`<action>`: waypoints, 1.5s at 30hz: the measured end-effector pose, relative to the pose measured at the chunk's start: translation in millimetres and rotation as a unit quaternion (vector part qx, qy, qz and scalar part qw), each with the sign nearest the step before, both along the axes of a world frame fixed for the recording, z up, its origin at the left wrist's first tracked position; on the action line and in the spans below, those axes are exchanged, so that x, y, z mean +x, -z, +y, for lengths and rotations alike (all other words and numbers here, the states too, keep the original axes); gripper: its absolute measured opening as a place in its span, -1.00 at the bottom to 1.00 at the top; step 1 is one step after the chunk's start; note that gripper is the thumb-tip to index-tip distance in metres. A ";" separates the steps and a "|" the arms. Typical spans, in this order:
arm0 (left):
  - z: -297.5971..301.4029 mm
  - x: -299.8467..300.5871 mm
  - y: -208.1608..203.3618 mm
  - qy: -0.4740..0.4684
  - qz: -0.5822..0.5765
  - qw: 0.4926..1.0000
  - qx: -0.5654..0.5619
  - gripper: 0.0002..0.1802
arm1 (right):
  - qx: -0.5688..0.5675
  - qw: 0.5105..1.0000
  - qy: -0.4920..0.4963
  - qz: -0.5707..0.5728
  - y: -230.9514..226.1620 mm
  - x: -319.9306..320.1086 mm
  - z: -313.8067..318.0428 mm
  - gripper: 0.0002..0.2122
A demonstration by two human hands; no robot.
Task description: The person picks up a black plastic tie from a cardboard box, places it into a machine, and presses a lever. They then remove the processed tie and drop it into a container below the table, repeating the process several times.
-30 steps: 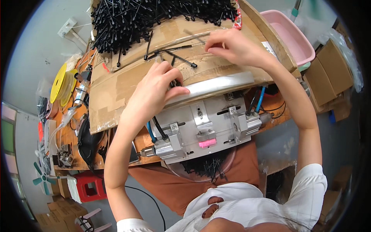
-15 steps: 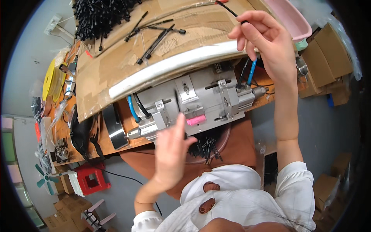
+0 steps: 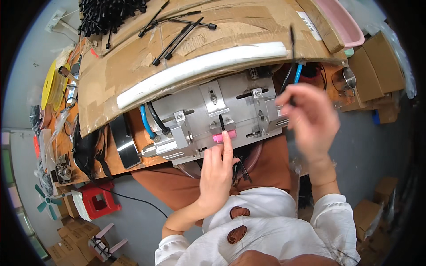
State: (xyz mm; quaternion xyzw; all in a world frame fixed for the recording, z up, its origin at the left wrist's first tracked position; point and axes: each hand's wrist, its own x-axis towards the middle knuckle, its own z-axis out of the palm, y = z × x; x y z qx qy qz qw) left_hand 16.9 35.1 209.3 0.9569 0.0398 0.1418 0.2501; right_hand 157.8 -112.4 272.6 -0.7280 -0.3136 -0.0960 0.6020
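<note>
A grey metal fixture [image 3: 188, 104] sits at the table's front edge, with a pink block [image 3: 217, 138] at its middle. My left hand [image 3: 214, 177] is at this block. Its index finger stretches along a thin black rod [image 3: 221, 122] and presses it against the fixture; the rod's lower end is hidden under the hand. My right hand [image 3: 313, 119], smeared by motion, is over the fixture's right end. Its fingers are closed on another black rod [image 3: 292, 44], which points up and away. Below the fixture, a bowl [image 3: 255, 162] on my lap holds several black rods.
Cardboard [image 3: 106, 82] with a white padded edge [image 3: 204, 66] covers the back of the fixture. Several loose black rods [image 3: 177, 42] and a dense black pile [image 3: 108, 20] lie on it. A phone [image 3: 125, 142] is left of the fixture; a pink tub [image 3: 339, 22] stands far right.
My left hand has moved right and brought its rod onto the fixture at the pink block. My right hand has come down and nearer from above the cardboard, still with its rod.
</note>
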 end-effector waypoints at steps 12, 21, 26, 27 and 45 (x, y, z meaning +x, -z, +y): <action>159.1 126.4 -110.5 0.034 0.007 0.998 -0.045 -0.82 | -0.222 0.962 -0.097 -0.124 82.8 -65.9 28.8 -0.38; 179.4 95.0 -114.9 0.078 0.000 0.995 -0.057 -0.81 | -0.311 0.922 -0.135 -0.188 19.2 -38.5 24.8 -0.48; 149.2 54.7 -101.9 -0.047 -0.122 0.990 0.057 -0.61 | -0.285 0.870 -0.033 -0.401 -37.8 54.7 108.3 -0.92; 129.2 45.2 -92.2 -0.083 -0.144 0.986 0.010 -0.45 | -0.317 0.836 -0.033 -0.448 -45.6 75.3 126.9 -0.92; -5.2 0.2 6.6 -0.009 -0.003 0.993 0.118 -0.24 | -0.008 0.997 -0.070 -0.017 -40.4 18.0 33.0 -0.82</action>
